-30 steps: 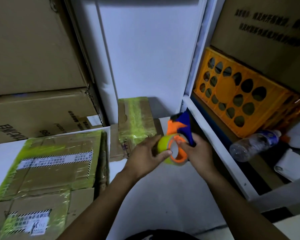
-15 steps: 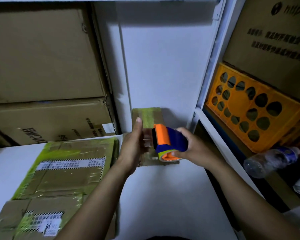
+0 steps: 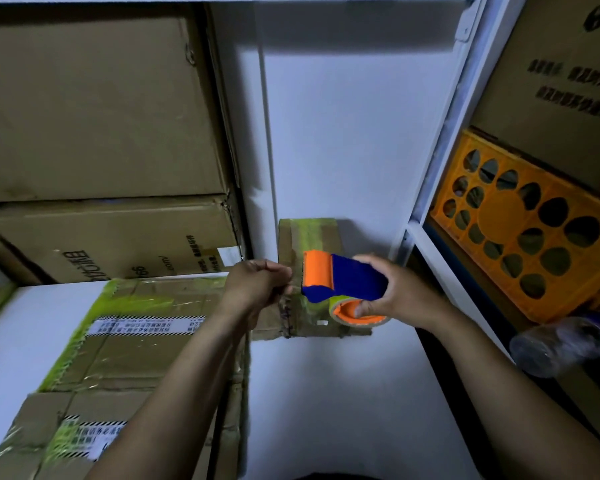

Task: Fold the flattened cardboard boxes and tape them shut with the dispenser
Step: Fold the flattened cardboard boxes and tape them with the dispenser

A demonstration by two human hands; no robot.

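Gripping a blue-and-orange handheld tape dispenser (image 3: 343, 278) in the right hand (image 3: 399, 296), fingers curled round its blue body, one fingertip on the orange core of the yellowish tape roll (image 3: 357, 315); held in the air above the white worktop (image 3: 326, 393), orange front end pointing left; left hand (image 3: 257, 285) just beside that front end, fingers curled in, thumb against forefinger as in a pinch; cannot tell whether a tape end sits between them, any clear film too faint to make out; behind and below both hands, a small brown cardboard box (image 3: 309, 237) bound in yellow-green tape, standing on the worktop against the white back wall; to the left on the worktop, a stack of flattened brown cardboard boxes (image 3: 136, 341) edged with yellow-green tape and bearing white printed labels, partly under the left forearm; above and behind the stack, large brown cartons (image 3: 101, 98) piled one on another; to the right past a white shelf post (image 3: 440, 133), an orange plastic crate with round holes (image 3: 520, 230), tilted, in front of a printed brown carton; below it a clear plastic bottle (image 3: 561, 344) lying on its side, blurred
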